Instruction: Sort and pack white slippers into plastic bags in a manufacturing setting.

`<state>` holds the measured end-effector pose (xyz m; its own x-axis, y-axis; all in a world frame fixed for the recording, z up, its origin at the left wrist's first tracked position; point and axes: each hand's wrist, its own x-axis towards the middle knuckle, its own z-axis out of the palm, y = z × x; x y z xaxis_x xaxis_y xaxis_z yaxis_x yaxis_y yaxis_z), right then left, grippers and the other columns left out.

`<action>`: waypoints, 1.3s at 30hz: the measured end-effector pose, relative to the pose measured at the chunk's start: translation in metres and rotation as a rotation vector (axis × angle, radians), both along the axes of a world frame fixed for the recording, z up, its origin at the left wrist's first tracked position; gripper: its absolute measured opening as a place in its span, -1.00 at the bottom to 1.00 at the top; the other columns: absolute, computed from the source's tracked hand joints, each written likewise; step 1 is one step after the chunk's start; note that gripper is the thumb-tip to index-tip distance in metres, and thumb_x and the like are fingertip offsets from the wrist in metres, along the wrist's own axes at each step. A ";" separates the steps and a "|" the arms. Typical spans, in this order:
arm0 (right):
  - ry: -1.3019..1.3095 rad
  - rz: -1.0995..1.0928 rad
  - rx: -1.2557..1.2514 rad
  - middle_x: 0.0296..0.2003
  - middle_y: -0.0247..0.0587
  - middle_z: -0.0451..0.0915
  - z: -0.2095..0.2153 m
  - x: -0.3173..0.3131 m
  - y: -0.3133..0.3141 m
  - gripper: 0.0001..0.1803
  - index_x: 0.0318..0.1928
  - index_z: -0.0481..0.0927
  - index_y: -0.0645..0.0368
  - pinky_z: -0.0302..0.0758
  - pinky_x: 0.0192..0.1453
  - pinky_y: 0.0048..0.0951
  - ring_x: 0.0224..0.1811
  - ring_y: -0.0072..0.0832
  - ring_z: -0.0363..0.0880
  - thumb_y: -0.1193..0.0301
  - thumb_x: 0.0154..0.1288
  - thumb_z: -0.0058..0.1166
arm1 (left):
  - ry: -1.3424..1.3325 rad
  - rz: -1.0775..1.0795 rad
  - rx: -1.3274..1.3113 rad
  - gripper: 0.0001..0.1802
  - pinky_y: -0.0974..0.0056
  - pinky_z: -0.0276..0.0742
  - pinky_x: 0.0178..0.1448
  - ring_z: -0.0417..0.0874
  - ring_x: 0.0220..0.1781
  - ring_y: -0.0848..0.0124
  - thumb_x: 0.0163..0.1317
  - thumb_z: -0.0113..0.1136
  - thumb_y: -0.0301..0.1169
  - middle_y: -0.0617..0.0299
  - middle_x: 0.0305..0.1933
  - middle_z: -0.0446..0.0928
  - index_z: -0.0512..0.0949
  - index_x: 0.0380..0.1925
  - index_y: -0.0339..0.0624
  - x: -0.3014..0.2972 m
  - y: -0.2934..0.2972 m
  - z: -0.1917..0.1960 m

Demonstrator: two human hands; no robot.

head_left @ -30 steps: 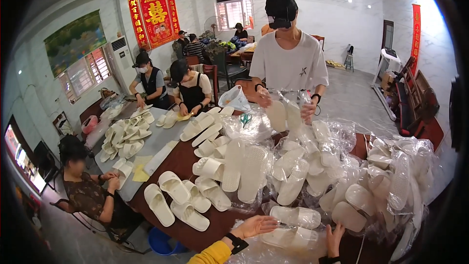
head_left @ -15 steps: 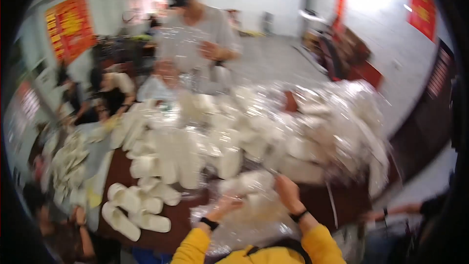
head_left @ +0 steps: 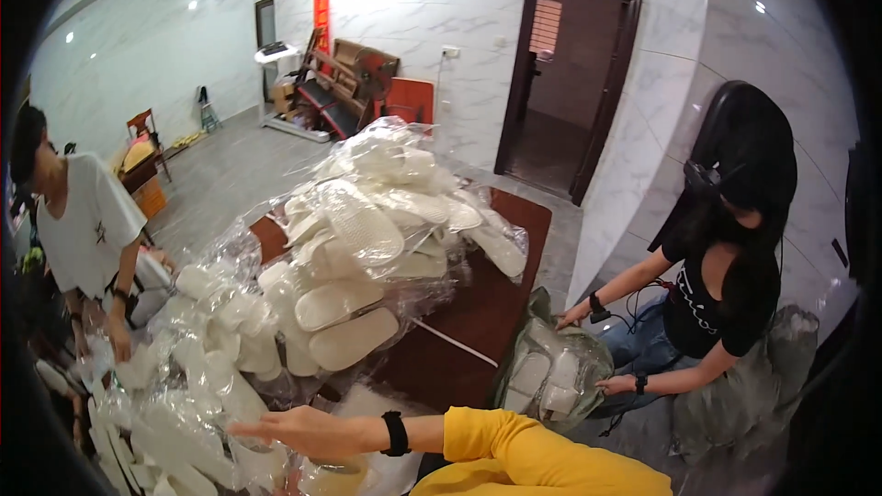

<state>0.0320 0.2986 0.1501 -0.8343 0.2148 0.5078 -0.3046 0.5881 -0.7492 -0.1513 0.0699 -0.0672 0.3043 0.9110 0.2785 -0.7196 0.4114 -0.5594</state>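
My right hand [head_left: 308, 430] reaches leftward across the near side of the table, below a yellow sleeve and a black wristband. Its fingers are stretched out over white slippers [head_left: 216, 381] in clear plastic; I cannot tell whether the fingertips touch them. Beneath my wrist and forearm lies more clear plastic wrap [head_left: 377, 404], partly covered. I cannot see my left hand. A large heap of bagged white slippers [head_left: 358, 220] rises in the middle of the table, soles and uppers showing through the film.
The dark red-brown table [head_left: 441, 349] carries a thin white strip [head_left: 455, 342]. On the right, a co-worker in black [head_left: 707, 294] holds a greenish plastic sack [head_left: 556, 377] with white slippers inside. Another person in white [head_left: 92, 220] handles slippers at left. A doorway [head_left: 570, 83] stands behind.
My view has swung to the right, bringing the co-worker with the sack in. Both hands were at wrapped slippers; now the right stretches leftward and the left is out of sight.
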 end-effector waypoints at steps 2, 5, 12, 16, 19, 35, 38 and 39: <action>0.089 -0.078 -0.022 -0.31 -0.17 0.49 -0.003 0.008 0.019 -0.27 0.36 0.39 -0.03 0.53 -0.18 -0.31 -0.29 -0.29 0.57 0.73 0.14 -0.10 | 0.423 0.284 -0.183 -0.64 0.06 0.44 0.26 0.58 0.10 0.16 0.43 0.07 -0.26 0.01 0.07 0.57 0.50 0.08 -0.27 0.025 0.015 0.038; 0.275 -0.184 -0.118 -0.30 -0.20 0.48 0.004 0.028 0.048 -0.24 0.30 0.48 0.02 0.49 -0.19 -0.40 -0.29 -0.37 0.53 0.82 0.04 -0.11 | 1.067 0.744 -0.474 -0.58 0.03 0.49 0.22 0.58 0.10 0.04 0.44 0.06 -0.34 -0.17 0.15 0.51 0.42 0.15 -0.42 0.071 0.009 0.095; 0.394 -0.642 -0.124 -0.16 -0.25 0.57 0.007 0.114 0.097 -0.50 0.03 0.63 0.18 0.42 -0.25 -0.60 -0.28 -0.58 0.50 0.83 0.19 -0.19 | 3.375 1.314 -1.019 -0.67 0.19 0.52 -0.13 0.53 -0.27 0.10 0.47 -0.01 -0.37 -0.08 -0.25 0.53 0.48 0.02 -0.46 0.012 -0.104 0.054; 0.273 -0.864 -0.354 -0.13 -0.29 0.57 -0.051 0.205 0.092 -0.63 0.07 0.60 0.19 0.42 -0.19 -0.57 -0.25 -0.60 0.50 0.70 0.31 -0.09 | 3.776 1.190 -0.733 -0.70 0.17 0.55 -0.13 0.56 -0.28 0.12 0.35 0.13 -0.32 -0.04 -0.40 0.52 0.56 -0.13 -0.40 0.058 -0.044 0.154; 0.128 -0.916 -0.525 -0.02 -0.28 0.54 -0.082 0.237 0.059 -0.58 0.19 0.51 0.19 0.44 -0.10 -0.52 -0.22 -0.55 0.50 0.58 0.33 0.04 | 4.096 1.100 -0.479 -0.70 0.14 0.57 -0.11 0.59 -0.26 0.13 0.31 0.16 -0.33 -0.02 -0.41 0.54 0.57 -0.14 -0.39 0.022 -0.030 0.123; -0.208 -1.683 -0.499 0.29 0.05 0.38 -0.242 0.340 0.027 -0.43 0.29 0.37 0.26 0.38 0.30 -0.18 0.30 -0.11 0.38 0.21 0.40 0.09 | 3.617 0.854 -0.035 -0.40 -0.11 0.10 0.51 0.16 0.47 0.01 0.43 -0.01 -0.41 -0.32 0.41 0.18 0.15 0.37 -0.52 -0.016 -0.066 -0.032; -0.733 -1.701 -0.466 0.38 0.05 0.28 -0.345 0.365 0.040 -0.27 0.37 0.28 0.27 0.25 0.38 -0.15 0.38 -0.06 0.26 0.06 0.36 0.08 | 2.881 1.223 -0.646 -0.28 -0.10 0.09 0.51 0.15 0.49 -0.07 0.43 0.09 -0.24 -0.30 0.44 0.16 0.10 0.42 -0.44 0.107 0.023 0.071; -1.054 -1.501 -0.567 0.39 0.01 0.28 -0.357 0.358 0.039 -0.24 0.39 0.26 0.23 0.19 0.42 -0.15 0.40 -0.06 0.21 0.00 0.36 0.05 | 3.142 1.122 -0.561 -0.26 -0.09 0.09 0.52 0.14 0.49 -0.08 0.42 0.10 -0.22 -0.29 0.45 0.15 0.10 0.43 -0.42 0.123 0.033 0.082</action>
